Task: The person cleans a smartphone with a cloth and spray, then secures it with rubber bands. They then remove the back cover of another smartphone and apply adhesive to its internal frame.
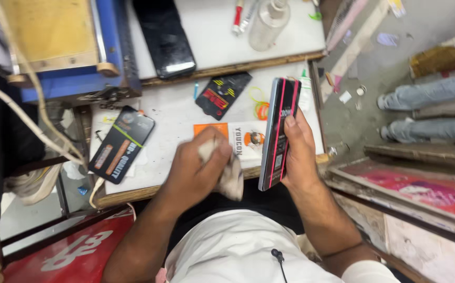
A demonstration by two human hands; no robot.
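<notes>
Left hand (198, 167): reaching forward over the bench (170, 112) edge, knuckles up, fingers curling tight around a crumpled pale cloth (231, 178) that is hanging below the fist.

Right hand (296, 152): rising from a bent forearm, gripping a slim phone (278, 133) on edge, thumb pressing its near face, fingers wrapping behind. The phone is standing nearly upright just right of the cloth, above the bench's front edge.

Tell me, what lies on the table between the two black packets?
In the head view, between the left black packet and the upper black packet, only bare white tabletop and a small blue stick.
</notes>
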